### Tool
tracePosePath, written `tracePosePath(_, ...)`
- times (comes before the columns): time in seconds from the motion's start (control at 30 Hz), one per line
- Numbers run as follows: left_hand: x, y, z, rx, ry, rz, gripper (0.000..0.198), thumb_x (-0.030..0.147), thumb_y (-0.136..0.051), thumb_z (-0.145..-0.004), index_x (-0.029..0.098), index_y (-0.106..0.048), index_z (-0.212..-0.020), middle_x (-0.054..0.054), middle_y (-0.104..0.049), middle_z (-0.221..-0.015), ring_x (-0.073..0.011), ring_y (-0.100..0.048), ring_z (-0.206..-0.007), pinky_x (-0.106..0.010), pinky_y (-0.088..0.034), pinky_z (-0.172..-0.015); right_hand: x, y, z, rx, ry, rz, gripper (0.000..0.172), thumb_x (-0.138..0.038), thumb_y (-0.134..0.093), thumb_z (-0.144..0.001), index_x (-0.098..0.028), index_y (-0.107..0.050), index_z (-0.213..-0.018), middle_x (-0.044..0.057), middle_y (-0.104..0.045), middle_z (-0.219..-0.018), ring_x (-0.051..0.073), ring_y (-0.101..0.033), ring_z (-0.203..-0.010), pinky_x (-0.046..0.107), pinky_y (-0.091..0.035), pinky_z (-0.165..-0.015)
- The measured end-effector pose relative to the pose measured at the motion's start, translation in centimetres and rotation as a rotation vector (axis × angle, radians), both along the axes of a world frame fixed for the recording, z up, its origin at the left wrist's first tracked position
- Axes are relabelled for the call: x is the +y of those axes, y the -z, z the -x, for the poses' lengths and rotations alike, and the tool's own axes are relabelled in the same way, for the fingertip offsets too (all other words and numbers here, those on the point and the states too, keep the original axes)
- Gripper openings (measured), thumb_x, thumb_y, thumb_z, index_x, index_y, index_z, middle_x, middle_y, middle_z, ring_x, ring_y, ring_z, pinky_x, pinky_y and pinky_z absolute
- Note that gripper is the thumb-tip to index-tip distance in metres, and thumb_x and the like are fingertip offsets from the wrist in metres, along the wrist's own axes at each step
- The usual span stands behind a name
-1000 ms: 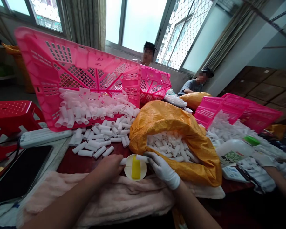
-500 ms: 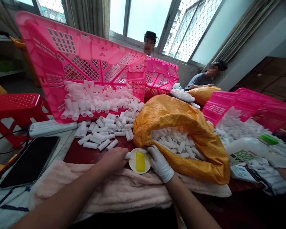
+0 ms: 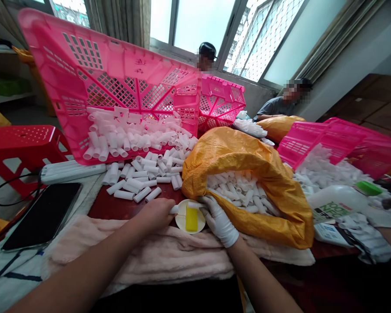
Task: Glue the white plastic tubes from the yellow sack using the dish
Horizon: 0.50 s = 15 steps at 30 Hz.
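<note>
A round pale dish (image 3: pixel 181 227) with a yellow block (image 3: pixel 191 218) in it sits on the table between my hands. My bare left hand (image 3: pixel 157 214) is closed at the dish's left side on a small white piece (image 3: pixel 173 209); a thin line runs from it over the dish, too fine to name. On the other side, my white-gloved right hand (image 3: pixel 217 219) pinches a white plastic tube (image 3: pixel 194 205) above the dish's far rim. More white tubes (image 3: pixel 140 184) lie loose beyond my left hand. Behind my right hand, an orange woven sack (image 3: pixel 226 141) gapes, full of tubes.
A tilted pink crate (image 3: pixel 117 56) spills tubes at the back left. A phone (image 3: pixel 42 215) and power strip (image 3: pixel 72 172) lie left, a pink towel (image 3: pixel 133 256) in front. Rightward are a bottle (image 3: pixel 340 202) and a co-worker's gloved hand (image 3: pixel 379 217). Two people sit beyond.
The right hand's white tube sits slightly higher against the dish and yellow block. Both hands otherwise keep nearly the same place, and the view has shifted a little.
</note>
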State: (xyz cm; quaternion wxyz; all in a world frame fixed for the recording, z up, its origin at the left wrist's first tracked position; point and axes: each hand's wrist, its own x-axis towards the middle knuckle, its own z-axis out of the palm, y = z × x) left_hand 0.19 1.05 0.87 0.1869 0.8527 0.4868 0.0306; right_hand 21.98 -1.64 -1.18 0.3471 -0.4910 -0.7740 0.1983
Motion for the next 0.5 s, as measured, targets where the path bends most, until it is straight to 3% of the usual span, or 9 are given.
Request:
tracePosePath(0.23, -0.02, 0.24, 0.08, 0.008, 0.022, -0.035, 0.02, 0.035, -0.044, -0.076, 0.02, -0.056, -0.078, -0.005, -0.063, -0.084, -0.0198, -0.056, -0.081, -0.027, -0.039, -0.066, -0.03, 0.23, -0.01, -0.025, 0.004, -0.019, 0.014, -0.017, -0.047, -0.082, -0.019, -0.056, -0.093, 0.007, -0.052, -0.096, 0.019, -0.05, -0.092, 0.037, -0.043, -0.085)
tracePosePath(0.4, -0.03, 0.17, 0.04, 0.005, 0.006, -0.013, 0.021, 0.035, -0.044, -0.076, 0.019, -0.057, -0.079, -0.006, -0.063, -0.085, -0.0196, -0.057, -0.082, -0.027, -0.039, -0.067, -0.19, -0.13, 0.01, -0.025, 0.028, 0.026, 0.024, -0.017, -0.043, -0.084, -0.018, -0.051, -0.106, 0.007, -0.055, -0.101, 0.02, -0.05, -0.097, 0.039, -0.04, -0.09)
tracePosePath(0.5, 0.0, 0.24, 0.08, 0.002, 0.028, -0.036, 0.02, 0.035, -0.044, -0.076, 0.019, -0.057, -0.078, -0.006, -0.063, -0.085, -0.0201, -0.057, -0.082, -0.028, -0.04, -0.066, -0.29, -0.25, 0.14, -0.043, 0.033, -0.011, 0.018, -0.017, -0.044, -0.083, -0.018, -0.055, -0.097, 0.007, -0.056, -0.094, 0.02, -0.052, -0.091, 0.04, -0.041, -0.087)
